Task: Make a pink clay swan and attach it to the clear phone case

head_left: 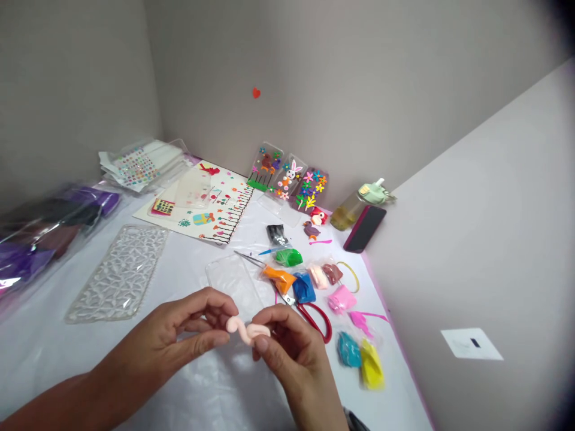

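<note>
A curved roll of pale pink clay (246, 330) is stretched between both hands above the white table (54, 353). My left hand (179, 335) pinches its left end with thumb and fingers. My right hand (291, 350) pinches the right end. Just behind the hands lies a clear phone case (233, 281). Red-handled scissors (309, 311) lie right of it, partly under an orange clay packet (279, 278).
Packets of clay in green (288, 257), blue (304, 288), pink (340, 299), teal (348, 350) and yellow (371, 365) lie at the right. Decorated phone cases (290, 176) lean on the wall. A patterned clear tray (119, 272), a phone (365, 228) and a bottle (354, 206) sit nearby.
</note>
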Motion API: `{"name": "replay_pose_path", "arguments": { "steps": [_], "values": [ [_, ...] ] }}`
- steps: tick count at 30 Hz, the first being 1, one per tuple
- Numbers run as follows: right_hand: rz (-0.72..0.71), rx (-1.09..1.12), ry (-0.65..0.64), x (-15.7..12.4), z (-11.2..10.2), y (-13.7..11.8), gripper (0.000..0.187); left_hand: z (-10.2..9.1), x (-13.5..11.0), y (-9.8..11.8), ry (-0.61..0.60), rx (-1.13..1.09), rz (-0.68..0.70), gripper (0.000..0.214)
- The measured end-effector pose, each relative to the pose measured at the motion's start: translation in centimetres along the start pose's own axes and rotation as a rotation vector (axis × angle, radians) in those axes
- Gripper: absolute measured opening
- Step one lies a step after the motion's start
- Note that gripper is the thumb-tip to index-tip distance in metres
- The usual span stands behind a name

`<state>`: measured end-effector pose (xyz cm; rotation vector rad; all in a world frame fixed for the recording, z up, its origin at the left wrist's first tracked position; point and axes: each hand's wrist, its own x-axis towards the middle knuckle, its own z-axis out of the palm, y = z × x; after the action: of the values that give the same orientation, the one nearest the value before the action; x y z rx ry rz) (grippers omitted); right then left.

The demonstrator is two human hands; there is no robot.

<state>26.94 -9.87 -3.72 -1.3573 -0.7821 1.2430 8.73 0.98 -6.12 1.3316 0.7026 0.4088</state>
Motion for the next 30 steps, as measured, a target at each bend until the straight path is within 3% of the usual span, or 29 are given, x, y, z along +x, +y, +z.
{"name": "replay_pose_path", "arguments": {
  "steps": [7,20,30],
  "values": [
    [-0.012,-0.072,0.01,-0.2,0.0,0.2,0.02,-0.1,0.2,-0.6,0.007,-0.003,-0.008,0.027],
    [0.073,-0.052,-0.024,-0.2,0.4,0.7,0.029,0.5,0.3,-0.8,-0.002,-0.108,0.016,0.021],
    [-0.041,-0.083,0.055,-0.3,0.5,1.4,0.023,1.0,0.2,-1.0,0.005,-0.201,-0.014,0.029]
  ]
}}
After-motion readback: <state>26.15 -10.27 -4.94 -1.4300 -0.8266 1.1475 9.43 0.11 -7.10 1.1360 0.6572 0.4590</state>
